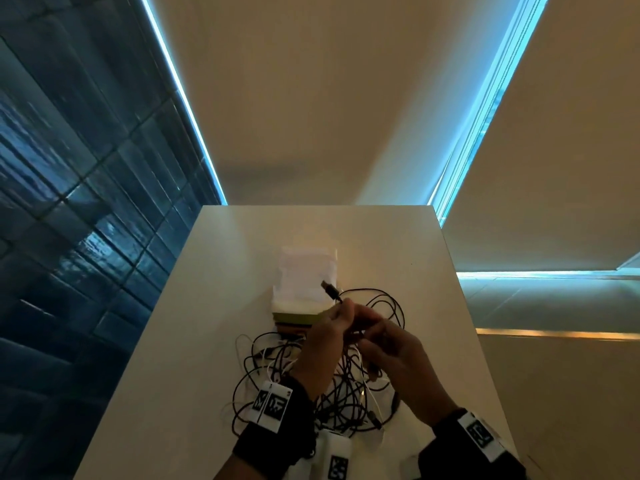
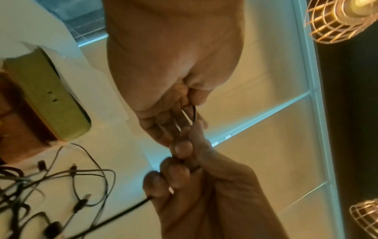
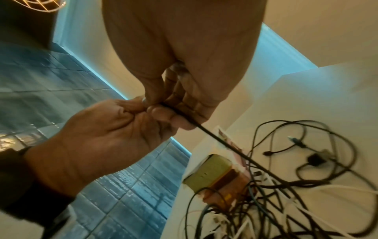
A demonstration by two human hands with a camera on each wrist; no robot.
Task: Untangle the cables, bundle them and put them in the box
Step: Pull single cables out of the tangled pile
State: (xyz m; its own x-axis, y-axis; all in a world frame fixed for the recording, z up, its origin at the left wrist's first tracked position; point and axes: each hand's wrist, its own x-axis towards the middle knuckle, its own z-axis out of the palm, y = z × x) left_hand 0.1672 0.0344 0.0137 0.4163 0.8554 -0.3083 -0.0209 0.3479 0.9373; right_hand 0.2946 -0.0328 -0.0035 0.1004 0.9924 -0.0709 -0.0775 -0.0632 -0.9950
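A tangle of black and white cables (image 1: 341,393) lies on the white table (image 1: 194,341), just in front of the box (image 1: 298,315), which has a green side and white paper on top. Both hands are raised over the tangle and meet on one black cable (image 3: 214,137). My left hand (image 1: 346,317) pinches it near its end, and the USB plug (image 1: 328,288) sticks up past the fingers. My right hand (image 1: 367,336) pinches the same cable right beside the left. From the hands this cable runs down into the tangle (image 3: 286,202). The box (image 3: 206,171) sits behind it.
The table ends close on both sides, with dark blue tiled floor (image 1: 69,237) to the left. Loose plugs and cable loops (image 2: 77,186) spread over the table near the box (image 2: 51,97). Wire-cage lamps (image 2: 337,19) hang overhead.
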